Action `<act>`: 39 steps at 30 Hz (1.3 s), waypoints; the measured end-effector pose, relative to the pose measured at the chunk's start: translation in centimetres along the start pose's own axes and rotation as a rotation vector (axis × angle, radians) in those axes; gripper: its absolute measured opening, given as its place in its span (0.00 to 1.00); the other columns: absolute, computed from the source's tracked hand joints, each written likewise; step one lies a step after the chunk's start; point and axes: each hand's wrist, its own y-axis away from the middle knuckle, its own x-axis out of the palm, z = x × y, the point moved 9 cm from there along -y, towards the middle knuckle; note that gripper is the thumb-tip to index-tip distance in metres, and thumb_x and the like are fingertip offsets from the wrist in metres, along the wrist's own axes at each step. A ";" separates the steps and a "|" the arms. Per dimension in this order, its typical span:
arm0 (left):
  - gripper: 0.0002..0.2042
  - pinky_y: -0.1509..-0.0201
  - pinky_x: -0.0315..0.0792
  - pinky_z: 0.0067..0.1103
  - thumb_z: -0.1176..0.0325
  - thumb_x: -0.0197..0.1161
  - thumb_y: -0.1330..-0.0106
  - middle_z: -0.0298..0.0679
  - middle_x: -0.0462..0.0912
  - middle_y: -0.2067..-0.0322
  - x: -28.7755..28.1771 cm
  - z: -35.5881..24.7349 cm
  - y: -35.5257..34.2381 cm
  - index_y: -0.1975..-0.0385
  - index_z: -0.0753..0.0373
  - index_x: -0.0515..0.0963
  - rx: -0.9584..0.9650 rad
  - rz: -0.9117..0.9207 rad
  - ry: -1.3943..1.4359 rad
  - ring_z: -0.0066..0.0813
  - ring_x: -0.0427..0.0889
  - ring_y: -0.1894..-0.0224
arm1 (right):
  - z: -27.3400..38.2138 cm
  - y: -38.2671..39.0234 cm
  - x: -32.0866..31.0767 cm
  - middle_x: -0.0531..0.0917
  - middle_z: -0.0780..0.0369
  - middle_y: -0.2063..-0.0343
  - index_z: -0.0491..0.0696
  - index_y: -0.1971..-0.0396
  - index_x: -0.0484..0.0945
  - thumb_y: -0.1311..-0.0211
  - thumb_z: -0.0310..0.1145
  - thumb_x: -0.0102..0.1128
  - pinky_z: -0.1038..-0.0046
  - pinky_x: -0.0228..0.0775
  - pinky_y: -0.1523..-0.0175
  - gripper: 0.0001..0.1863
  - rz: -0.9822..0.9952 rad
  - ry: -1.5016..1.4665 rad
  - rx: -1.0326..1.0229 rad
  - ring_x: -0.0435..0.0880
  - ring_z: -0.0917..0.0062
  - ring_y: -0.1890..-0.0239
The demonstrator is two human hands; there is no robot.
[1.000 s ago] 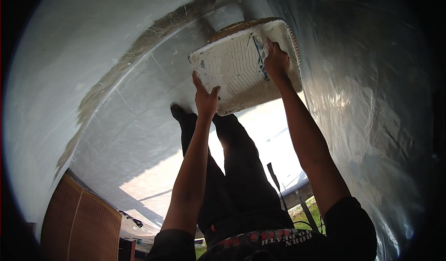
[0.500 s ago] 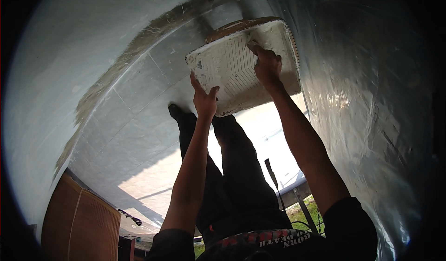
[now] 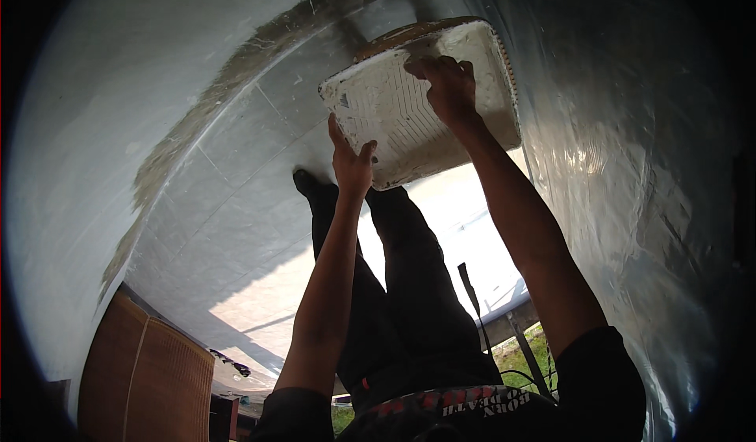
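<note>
A paint tray (image 3: 394, 119), whitish with a ribbed slope and smears of pale paint, is held out in front of me at an angle. My left hand (image 3: 352, 162) grips its near left edge, thumb over the rim. Over the far part of the tray, my right hand (image 3: 449, 88) is closed with its fingers bent against the paint-covered surface. Whatever it may hold is hidden by the fingers and dark at this size. A brown edge (image 3: 409, 36) shows along the tray's far side.
A pale wall (image 3: 102, 127) with a rough unpainted strip curves along the left. Clear plastic sheeting (image 3: 598, 166) hangs on the right. Grey tiled floor (image 3: 228, 174), partly sunlit, lies below my legs. A brown ribbed panel (image 3: 161, 371) stands at the lower left.
My right hand has shifted slightly left and toward the tray's far edge. The tray and my left hand have moved a little up and right in view.
</note>
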 end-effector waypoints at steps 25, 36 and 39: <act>0.34 0.25 0.51 0.39 0.54 0.47 0.25 0.63 0.56 0.29 -7.8 -15.8 3.4 0.25 0.62 0.46 0.155 0.093 -0.039 0.60 0.53 0.25 | 4.3 8.7 -7.7 0.76 0.68 0.69 0.42 0.32 0.63 0.38 0.28 0.62 0.74 0.68 0.55 0.34 0.331 -1.660 0.747 0.74 0.81 0.69; 0.35 0.23 0.46 0.43 0.49 0.47 0.24 0.54 0.51 0.26 -20.5 -32.7 4.8 0.25 0.64 0.47 0.560 -0.126 -0.253 0.55 0.46 0.23 | 18.4 -0.3 -18.0 0.79 0.66 0.58 0.50 0.36 0.65 0.37 0.25 0.61 0.69 0.78 0.55 0.29 0.249 -2.088 0.256 0.80 0.78 0.63; 0.35 0.23 0.46 0.44 0.50 0.48 0.25 0.54 0.49 0.25 -25.8 -37.5 5.4 0.25 0.63 0.48 0.655 -0.204 -0.321 0.56 0.45 0.23 | 24.2 -3.5 -22.1 0.77 0.66 0.65 0.46 0.39 0.68 0.36 0.25 0.59 0.70 0.73 0.61 0.24 0.189 -2.048 0.205 0.77 0.77 0.67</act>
